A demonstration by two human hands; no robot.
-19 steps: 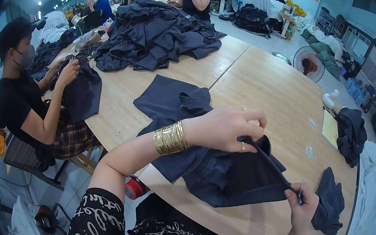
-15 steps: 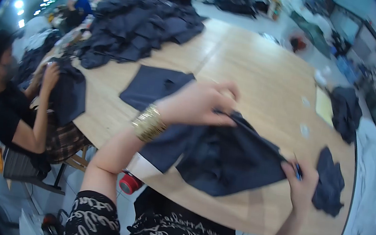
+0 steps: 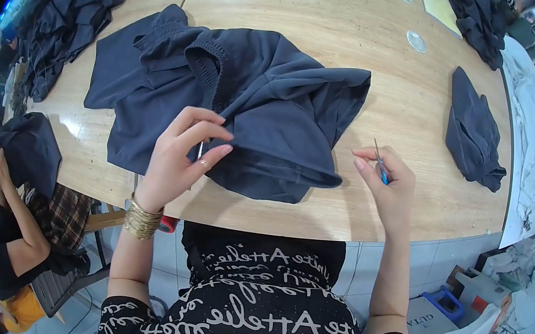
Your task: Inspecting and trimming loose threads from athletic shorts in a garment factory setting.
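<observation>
A pair of dark navy shorts (image 3: 273, 121) with a gathered elastic waistband lies bunched on the table in front of me. It overlaps more dark navy fabric (image 3: 108, 74) on its left. My left hand (image 3: 186, 147), with gold bangles at the wrist, is at the left end of the shorts' near leg hem, thumb and fingers apart; whether they touch the cloth I cannot tell. To the right of the hem, clear of the cloth, my right hand (image 3: 387, 175) is closed around a small blue-handled tool (image 3: 383, 171) with a thin metal point. Its thumb and forefinger are close together.
A heap of dark garments (image 3: 76, 10) covers the table's far left. Another folded dark garment (image 3: 475, 132) lies at the right, near pale cloth (image 3: 529, 132). At the left, a seated person (image 3: 13, 222) handles dark fabric. The wooden table's (image 3: 334, 225) front edge is close to me.
The shorts, earlier stretched between both hands, now rest on the table. My hands have come lower and apart from the cloth's right end. My view has tilted down.
</observation>
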